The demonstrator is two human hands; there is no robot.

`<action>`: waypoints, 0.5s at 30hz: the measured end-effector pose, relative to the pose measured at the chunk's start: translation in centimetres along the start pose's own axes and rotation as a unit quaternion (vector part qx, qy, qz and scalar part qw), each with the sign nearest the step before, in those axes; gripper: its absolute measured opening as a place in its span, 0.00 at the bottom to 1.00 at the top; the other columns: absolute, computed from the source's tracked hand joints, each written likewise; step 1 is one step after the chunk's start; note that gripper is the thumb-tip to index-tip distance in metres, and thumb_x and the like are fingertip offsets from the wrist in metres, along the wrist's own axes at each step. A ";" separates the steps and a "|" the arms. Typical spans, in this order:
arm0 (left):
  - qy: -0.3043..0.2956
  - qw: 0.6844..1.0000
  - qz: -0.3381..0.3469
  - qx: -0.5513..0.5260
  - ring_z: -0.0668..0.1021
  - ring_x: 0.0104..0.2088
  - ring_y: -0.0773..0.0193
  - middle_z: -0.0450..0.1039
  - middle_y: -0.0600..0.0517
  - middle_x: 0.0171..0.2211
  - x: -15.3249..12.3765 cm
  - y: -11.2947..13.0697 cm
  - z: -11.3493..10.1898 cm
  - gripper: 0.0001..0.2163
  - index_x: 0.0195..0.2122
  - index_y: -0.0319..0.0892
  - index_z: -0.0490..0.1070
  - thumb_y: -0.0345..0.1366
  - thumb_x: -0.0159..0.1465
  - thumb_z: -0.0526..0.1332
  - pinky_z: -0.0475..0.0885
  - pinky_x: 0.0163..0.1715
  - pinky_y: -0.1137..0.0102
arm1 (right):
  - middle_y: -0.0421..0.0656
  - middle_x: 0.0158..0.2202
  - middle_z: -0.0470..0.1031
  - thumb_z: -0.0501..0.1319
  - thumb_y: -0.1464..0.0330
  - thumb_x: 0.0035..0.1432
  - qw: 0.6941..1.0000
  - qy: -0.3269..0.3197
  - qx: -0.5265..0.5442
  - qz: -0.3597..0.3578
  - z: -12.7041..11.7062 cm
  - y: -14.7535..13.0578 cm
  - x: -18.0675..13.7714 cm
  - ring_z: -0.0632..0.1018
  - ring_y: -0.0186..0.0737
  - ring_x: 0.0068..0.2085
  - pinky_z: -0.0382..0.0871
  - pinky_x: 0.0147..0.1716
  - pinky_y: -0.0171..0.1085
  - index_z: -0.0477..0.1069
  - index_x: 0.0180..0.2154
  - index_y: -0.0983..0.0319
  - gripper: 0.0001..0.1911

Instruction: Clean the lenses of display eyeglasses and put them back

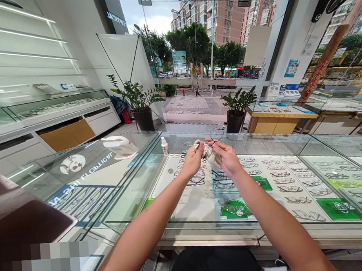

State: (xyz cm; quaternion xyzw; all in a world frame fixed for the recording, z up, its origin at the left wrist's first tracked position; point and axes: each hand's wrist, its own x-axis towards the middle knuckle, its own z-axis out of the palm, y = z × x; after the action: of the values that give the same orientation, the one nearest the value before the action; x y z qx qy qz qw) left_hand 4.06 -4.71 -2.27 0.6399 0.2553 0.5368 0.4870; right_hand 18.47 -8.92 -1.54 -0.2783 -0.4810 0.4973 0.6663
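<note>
Both my arms reach out over a glass display counter point(205, 226). My left hand point(192, 160) is closed on a small white cleaning cloth point(205, 152), pinching it around part of a thin-rimmed pair of glasses point(217, 134). My right hand point(227, 157) is closed on the frame of the glasses, holding them up so one round lens stands above my fingers. The two hands almost touch. Under the glass below them lie rows of several glasses frames point(290, 188) on white and green mats.
A small white spray bottle point(165, 146) stands on the counter left of my hands, and a white device point(120, 146) sits farther left. Two potted plants point(139, 103) stand by the shop window point(195, 69). Wall shelves and drawers point(67, 132) run along the left.
</note>
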 end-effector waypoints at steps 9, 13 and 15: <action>0.082 0.981 -0.083 -0.158 0.78 0.37 0.62 0.76 0.51 0.39 2.0 -0.8 -2.1 0.27 0.45 0.44 0.66 0.62 0.61 0.68 0.76 0.36 0.67 | 0.44 0.58 0.81 0.73 0.56 0.56 0.997 0.056 0.008 -0.044 -1.9 -1.4 0.9 0.75 0.48 0.64 0.66 0.66 0.48 0.84 0.40 0.55 0.13; 0.091 0.980 -0.088 -0.153 0.77 0.35 0.67 0.72 0.56 0.41 2.3 0.2 -3.2 0.25 0.44 0.47 0.58 0.50 0.59 0.73 0.75 0.34 0.71 | 0.44 0.55 0.83 0.73 0.56 0.56 0.996 0.074 0.001 -0.054 -3.2 -1.7 1.5 0.76 0.48 0.62 0.66 0.64 0.48 0.83 0.40 0.55 0.13; 0.100 0.982 -0.068 -0.146 0.74 0.31 0.71 0.69 0.58 0.38 2.5 0.6 -3.4 0.25 0.43 0.48 0.57 0.46 0.58 0.73 0.71 0.31 0.75 | 0.45 0.53 0.83 0.73 0.55 0.56 0.995 0.077 -0.005 -0.056 -3.6 -1.7 1.6 0.77 0.48 0.62 0.66 0.64 0.49 0.83 0.40 0.55 0.13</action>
State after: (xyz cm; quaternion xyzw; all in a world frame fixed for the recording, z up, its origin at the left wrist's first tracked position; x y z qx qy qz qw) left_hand 1.48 -1.63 -0.85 0.4863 0.2643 0.5951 0.5826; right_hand 22.48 -7.61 -0.85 -0.2912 -0.4457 0.4343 0.7266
